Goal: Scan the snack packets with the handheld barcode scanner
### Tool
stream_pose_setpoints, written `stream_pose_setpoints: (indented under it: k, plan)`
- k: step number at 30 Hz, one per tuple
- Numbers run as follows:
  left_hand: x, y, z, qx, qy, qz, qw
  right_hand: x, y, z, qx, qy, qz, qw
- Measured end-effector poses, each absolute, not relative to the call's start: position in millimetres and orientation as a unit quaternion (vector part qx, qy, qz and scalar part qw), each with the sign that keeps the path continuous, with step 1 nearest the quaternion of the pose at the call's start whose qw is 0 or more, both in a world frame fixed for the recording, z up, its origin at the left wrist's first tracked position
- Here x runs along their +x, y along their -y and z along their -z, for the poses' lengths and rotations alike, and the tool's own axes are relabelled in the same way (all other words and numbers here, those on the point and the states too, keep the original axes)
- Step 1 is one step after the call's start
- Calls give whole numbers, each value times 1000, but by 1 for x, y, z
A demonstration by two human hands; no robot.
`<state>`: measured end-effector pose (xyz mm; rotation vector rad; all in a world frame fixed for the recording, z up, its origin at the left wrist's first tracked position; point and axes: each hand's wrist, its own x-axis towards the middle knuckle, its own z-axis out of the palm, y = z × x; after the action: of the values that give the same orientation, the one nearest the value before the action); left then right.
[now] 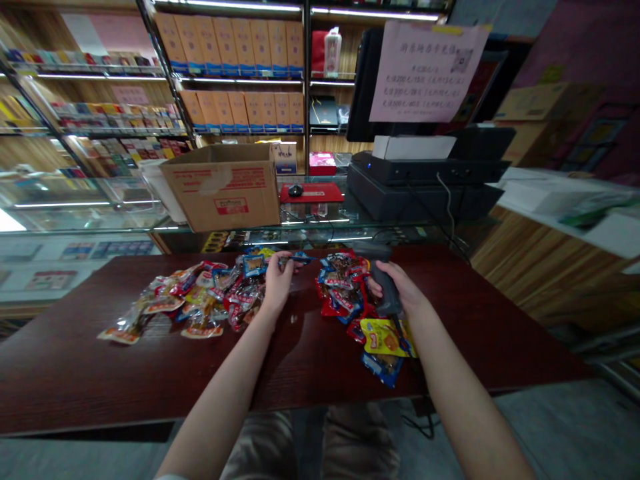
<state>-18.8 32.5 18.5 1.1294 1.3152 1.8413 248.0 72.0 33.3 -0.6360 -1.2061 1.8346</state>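
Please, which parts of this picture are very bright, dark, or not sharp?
Head view: white strip lights glare above the orange boxes; the purple wall at right lies dim; the head of the barcode scanner looks smeared; a soft shadow lies beside the left forearm on the tabletop.

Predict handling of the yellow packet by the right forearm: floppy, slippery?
Probably floppy: the yellow packet looks like a thin pouch. Likely light, given its small, flattish shape. Might slide: smooth-looking film, partly over a blue packet.
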Motion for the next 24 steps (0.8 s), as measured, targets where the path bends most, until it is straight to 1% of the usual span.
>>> stream_pose_setpoints:
  k: [3,8,10,12,15,18,21,24]
  plan:
    - [-16,-26,-23,432,-520,-682,279,248,-71,-34,-258,480,-730,412]
    - [-14,-17,-25,444,-585,-645,212,247,-68,-36,-247,484,-734,406]
    - [-12,-17,-23,439,-590,-641,222,246,-65,-36,-240,489,-737,400]
    - [-11,-20,-22,408,-571,-659,271,246,-62,-37,-235,499,-737,390]
    - [-9,-26,-20,330,-496,-702,390,245,-61,-36,-242,522,-734,360]
    - [-9,-28,-22,229,-422,-716,507,245,-62,-34,-255,536,-731,337]
    - [-11,-26,-24,153,-377,-712,573,245,-64,-31,-253,542,-731,329]
    - [-12,-23,-24,176,-346,-681,621,244,-65,-30,-253,542,-728,335]
